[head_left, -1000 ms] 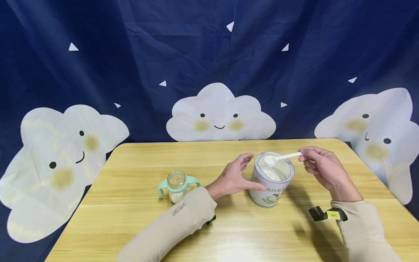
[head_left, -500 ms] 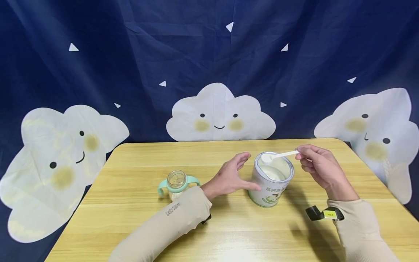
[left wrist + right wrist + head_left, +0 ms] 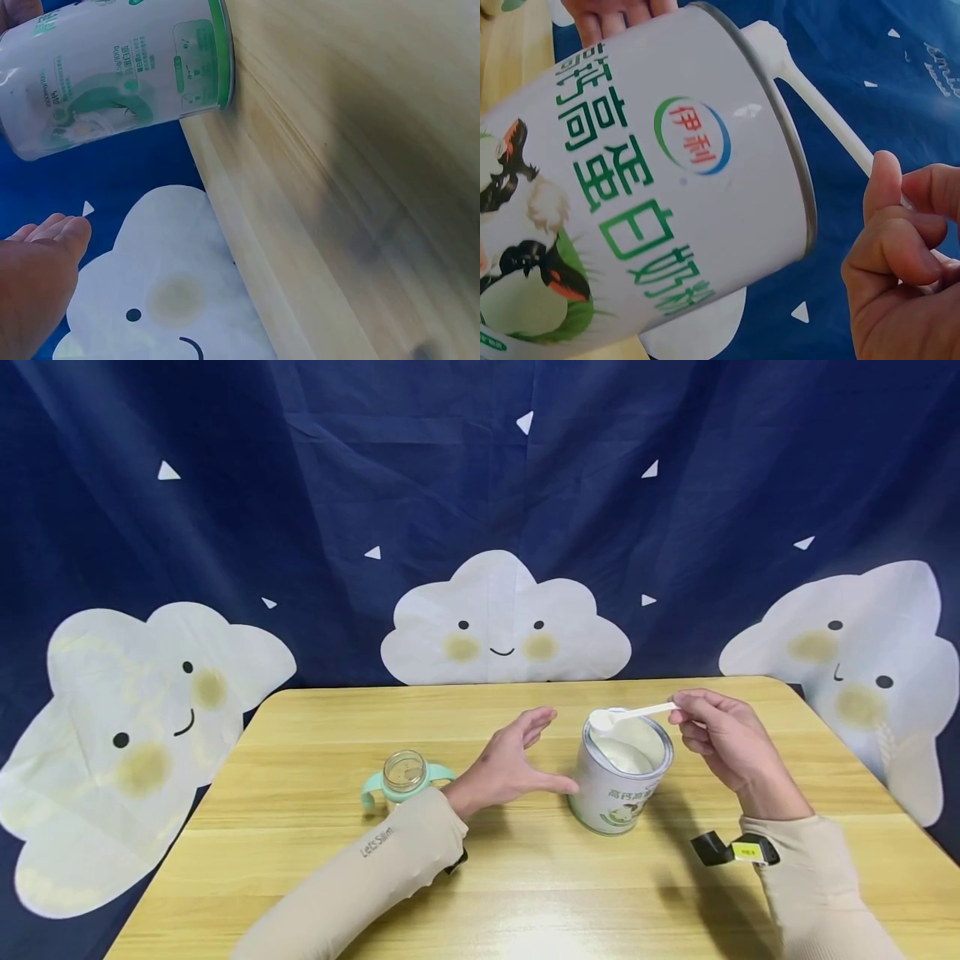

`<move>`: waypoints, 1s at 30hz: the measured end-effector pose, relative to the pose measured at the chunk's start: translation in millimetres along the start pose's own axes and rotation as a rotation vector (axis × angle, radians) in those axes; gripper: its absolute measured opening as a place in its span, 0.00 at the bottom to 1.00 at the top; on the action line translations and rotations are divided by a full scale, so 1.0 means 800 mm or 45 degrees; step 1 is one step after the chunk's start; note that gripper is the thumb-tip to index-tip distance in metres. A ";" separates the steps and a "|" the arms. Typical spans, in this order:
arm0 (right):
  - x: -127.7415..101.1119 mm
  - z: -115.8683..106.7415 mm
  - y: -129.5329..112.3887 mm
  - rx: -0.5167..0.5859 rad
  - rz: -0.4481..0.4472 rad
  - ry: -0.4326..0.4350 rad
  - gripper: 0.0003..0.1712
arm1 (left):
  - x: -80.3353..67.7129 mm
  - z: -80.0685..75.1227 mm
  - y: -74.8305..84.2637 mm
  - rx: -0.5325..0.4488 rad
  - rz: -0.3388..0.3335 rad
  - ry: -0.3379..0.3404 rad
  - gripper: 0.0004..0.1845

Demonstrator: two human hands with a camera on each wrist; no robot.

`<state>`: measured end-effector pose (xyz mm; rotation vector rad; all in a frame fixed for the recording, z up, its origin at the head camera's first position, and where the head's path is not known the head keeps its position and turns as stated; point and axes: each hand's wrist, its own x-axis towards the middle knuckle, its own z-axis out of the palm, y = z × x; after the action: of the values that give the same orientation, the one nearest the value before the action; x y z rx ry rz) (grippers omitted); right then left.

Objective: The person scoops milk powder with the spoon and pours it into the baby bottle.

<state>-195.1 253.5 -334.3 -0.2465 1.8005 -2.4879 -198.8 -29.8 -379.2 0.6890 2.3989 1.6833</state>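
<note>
Right hand pinches the handle of a white scoop, fingers curled round the far end, and the heaped bowl of the scoop hangs over the left rim of the open milk powder tin. From the right wrist view the scoop's head sits just at the tin's metal lip. The tin stands upright on the wooden bench, right of centre, white powder showing inside. Left hand is open, fingers straight and spread, thumb pointing at the tin's side; it sits just beside the tin, a small gap showing between them. Behind the left forearm stands a small clear bottle with mint-green handles, its top open, well apart from the tin. A dark blue cloth with smiling clouds hangs behind the bench.
</note>
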 end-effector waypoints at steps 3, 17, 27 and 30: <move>0.000 0.003 0.000 0.000 -0.001 0.007 0.17 | -0.002 -0.003 -0.001 0.005 0.005 -0.003 0.57; -0.001 0.019 0.001 -0.061 0.010 0.039 0.17 | -0.015 -0.016 -0.004 -0.014 0.007 0.009 0.57; 0.000 0.033 0.001 -0.072 0.016 0.038 0.17 | -0.023 -0.031 -0.002 -0.048 0.014 0.031 0.55; 0.001 0.037 0.000 -0.071 0.018 0.041 0.16 | -0.022 -0.034 -0.003 -0.051 0.010 0.032 0.55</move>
<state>-190.7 225.8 -325.7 -0.1965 1.8794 -2.4486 -193.4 -61.2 -373.8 0.6763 2.3753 1.7477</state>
